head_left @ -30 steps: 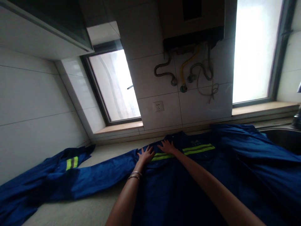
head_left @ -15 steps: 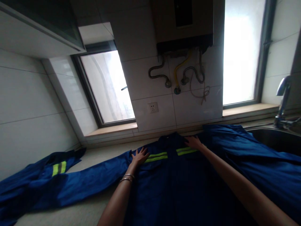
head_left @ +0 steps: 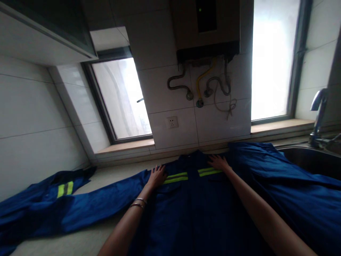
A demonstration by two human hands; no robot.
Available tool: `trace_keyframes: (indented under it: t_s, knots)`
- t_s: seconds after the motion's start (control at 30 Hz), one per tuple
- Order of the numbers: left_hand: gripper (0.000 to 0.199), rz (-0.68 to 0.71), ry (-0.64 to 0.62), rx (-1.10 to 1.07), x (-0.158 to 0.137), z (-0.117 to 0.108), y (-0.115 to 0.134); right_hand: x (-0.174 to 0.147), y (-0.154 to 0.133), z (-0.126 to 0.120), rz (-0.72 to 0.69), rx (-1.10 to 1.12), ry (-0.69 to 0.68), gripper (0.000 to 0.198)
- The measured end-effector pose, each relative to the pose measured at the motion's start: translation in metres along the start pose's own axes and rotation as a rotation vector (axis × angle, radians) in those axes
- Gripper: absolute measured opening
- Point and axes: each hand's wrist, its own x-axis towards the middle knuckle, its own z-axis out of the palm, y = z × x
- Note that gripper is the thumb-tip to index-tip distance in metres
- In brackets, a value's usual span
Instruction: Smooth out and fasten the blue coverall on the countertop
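Note:
A dark blue work jacket (head_left: pixel 170 217) with yellow-green reflective strips across the chest lies spread on the counter, its collar toward the wall. Flat on the jacket's left shoulder area, beside the left strip, rests my left hand (head_left: pixel 157 176), fingers stretched out. My right hand (head_left: pixel 217 163) lies open just above the right strip, fingers spread on the cloth. One jacket sleeve (head_left: pixel 103 201) reaches out to the left. The lower part of the jacket runs out of view at the bottom.
More blue cloth with a reflective band (head_left: pixel 65 189) lies at the left wall. Another blue garment (head_left: pixel 269 167) lies at right, near the sink (head_left: pixel 301 153) and faucet (head_left: pixel 318 113). A water heater (head_left: pixel 183 25) with hoses hangs above a wall socket (head_left: pixel 172 122).
My left hand has shifted slightly on the jacket, its fingers now closer together. My right hand has hardly moved. The view has moved a little, and a green light shows on the heater.

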Motion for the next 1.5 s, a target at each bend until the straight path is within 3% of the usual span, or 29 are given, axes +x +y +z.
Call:
trace_keyframes:
  t_s: [0.1,0.23,0.4,0.5,0.77,0.83,0.97,1.13,1.4,1.5]
  knots:
    - [0.055,0.149,0.082,0.032,0.003,-0.008,0.024,0.0,-0.001,-0.001,0.011,0.016,-0.017,0.068]
    - [0.048,0.334,0.084,-0.04,0.011,-0.013,0.079,0.002,0.0,-0.002,0.027,0.029,-0.044,0.07]
    - [0.041,0.341,0.058,-0.055,0.02,-0.011,0.122,0.004,0.003,0.001,0.013,0.027,-0.026,0.069]
    - [0.038,0.322,0.04,-0.052,0.024,-0.013,0.121,0.006,0.004,0.004,0.005,0.032,-0.015,0.069]
    - [0.034,0.415,-0.01,-0.089,0.013,-0.026,0.089,0.008,0.006,0.007,0.0,0.046,0.003,0.067]
    - [0.033,0.373,-0.039,-0.116,0.012,-0.027,0.086,0.007,0.007,0.008,-0.01,0.046,0.013,0.067]
    - [0.034,0.231,-0.037,-0.194,0.012,-0.02,0.098,0.006,0.006,0.007,-0.011,0.029,0.012,0.067]
    - [0.051,0.084,0.099,-0.191,0.01,-0.004,0.125,0.004,0.005,0.004,-0.007,0.034,0.006,0.067]
    - [0.042,0.09,0.169,-0.269,0.007,-0.001,0.122,0.002,0.005,0.001,-0.007,0.092,0.039,0.063]
    - [0.036,0.108,0.208,-0.302,0.007,-0.003,0.122,-0.002,0.003,-0.007,0.066,0.143,0.124,0.054]
